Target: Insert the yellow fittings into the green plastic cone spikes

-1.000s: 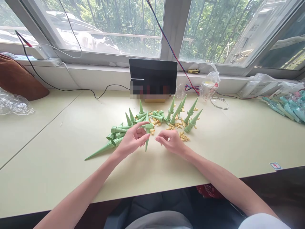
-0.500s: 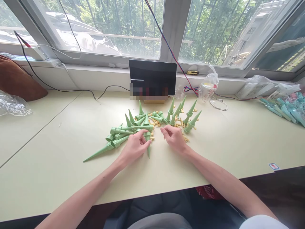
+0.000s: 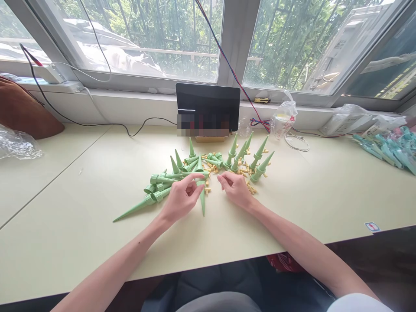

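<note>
My left hand (image 3: 182,197) is over the right end of a pile of green plastic watering spikes (image 3: 162,178). Its thumb and index finger are apart, above a spike (image 3: 203,203) whose tip points toward me. To the right, my right hand (image 3: 236,190) is closed in a pinch at the fingertips. Whatever it pinches, if anything, is too small to make out. Small yellow valves (image 3: 208,190) lie between and behind the hands. Beyond my right hand, several spikes with yellow valves fitted (image 3: 259,167) stand upright or slightly tilted.
A dark-screened tablet (image 3: 208,104) leans at the back by the window. A bagged cup (image 3: 283,121) and a coiled white cable (image 3: 297,143) are right of it. Turquoise plastic pieces (image 3: 390,149) lie far right, crumpled clear plastic (image 3: 17,143) far left. A black cable (image 3: 107,124) crosses the back.
My left hand has shifted slightly, with its index finger reaching further out over the spike. The right hand stays pinched in nearly the same place.
</note>
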